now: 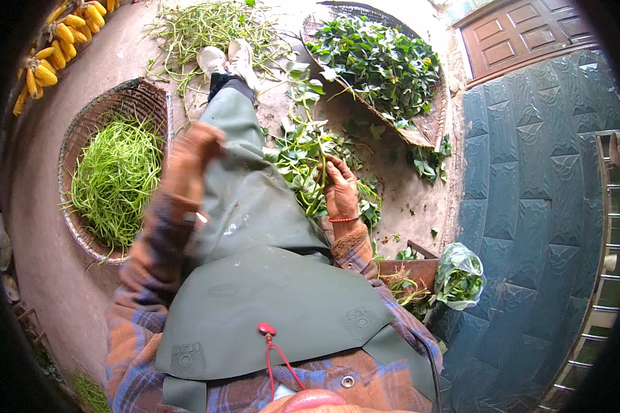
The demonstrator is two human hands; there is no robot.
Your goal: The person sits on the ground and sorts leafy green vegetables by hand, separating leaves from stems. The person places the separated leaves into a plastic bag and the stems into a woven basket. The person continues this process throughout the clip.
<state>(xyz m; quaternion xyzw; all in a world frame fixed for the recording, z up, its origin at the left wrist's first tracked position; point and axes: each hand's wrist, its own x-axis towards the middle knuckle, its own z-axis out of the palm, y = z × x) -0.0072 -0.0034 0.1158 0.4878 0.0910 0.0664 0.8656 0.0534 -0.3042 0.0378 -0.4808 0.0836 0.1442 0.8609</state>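
My right hand (341, 192) pinches the green stem of a leafy vine (321, 155) between thumb and fingers, beside my right thigh. More vines with broad leaves (294, 147) trail on the floor around and below that hand. My left hand (194, 157) is blurred by motion over my left leg; whether it holds anything is unclear. To its left stands a woven basket (68, 155), with a heap of thin green stems (116, 183) in it. A dark green waterproof apron (279, 294) covers my lap and legs.
Stripped vines (217, 31) lie about my shoes (232, 59). A tilted woven basket (418, 135) at upper right holds leaves (380, 67). A plastic bag of greens (460, 279) stands near the blue tiled wall (532, 206). Corn cobs (64, 36) hang at upper left.
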